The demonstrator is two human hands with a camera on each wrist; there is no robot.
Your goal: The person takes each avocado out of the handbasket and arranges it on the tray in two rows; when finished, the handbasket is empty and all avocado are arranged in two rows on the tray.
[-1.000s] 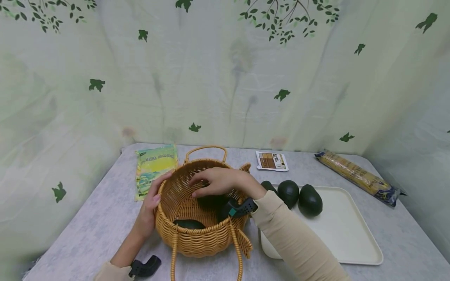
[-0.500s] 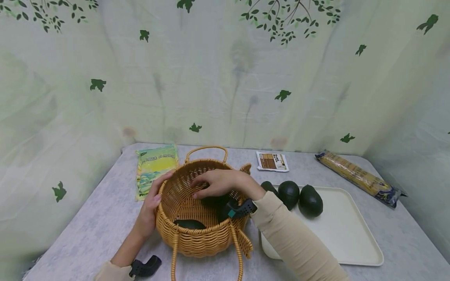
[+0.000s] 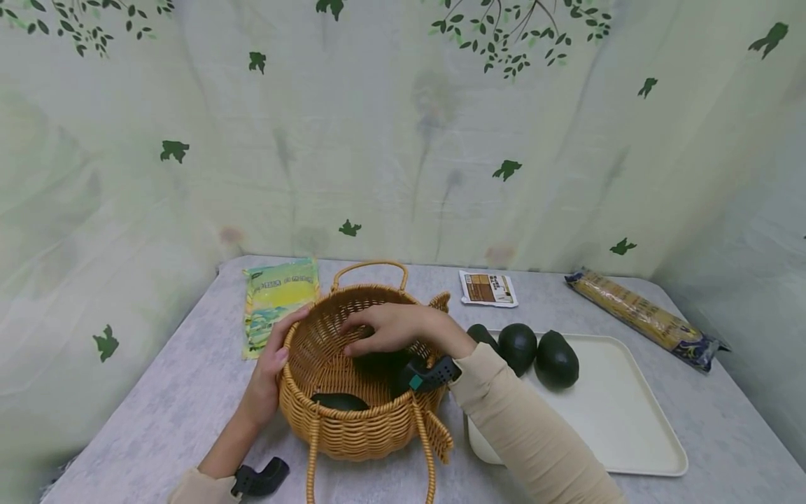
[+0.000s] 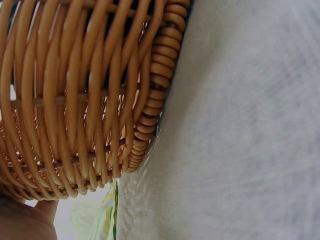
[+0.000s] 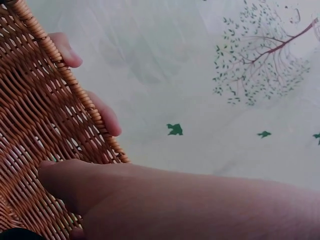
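In the head view a round wicker basket [image 3: 359, 437] stands on the table with a dark avocado [image 3: 338, 402] lying at its near side. My left hand [image 3: 267, 374] touches the basket's outer left wall, its fingers reaching up to the rim. The right wrist view shows two fingers of that left hand [image 5: 104, 114] just past the rim. My right hand [image 3: 393, 327] reaches inside the basket, thumb and forefinger apart, nothing visible between them. A dark form [image 3: 378, 362], seemingly another avocado, lies under its palm. The other right fingers are hidden.
A cream tray [image 3: 620, 406] at the right bears avocados [image 3: 556, 360], one partly behind the forearm. A yellow-green packet [image 3: 283, 297] lies behind the left hand. At the back are a small brown-and-white packet [image 3: 488, 289] and a long noodle packet [image 3: 642, 315].
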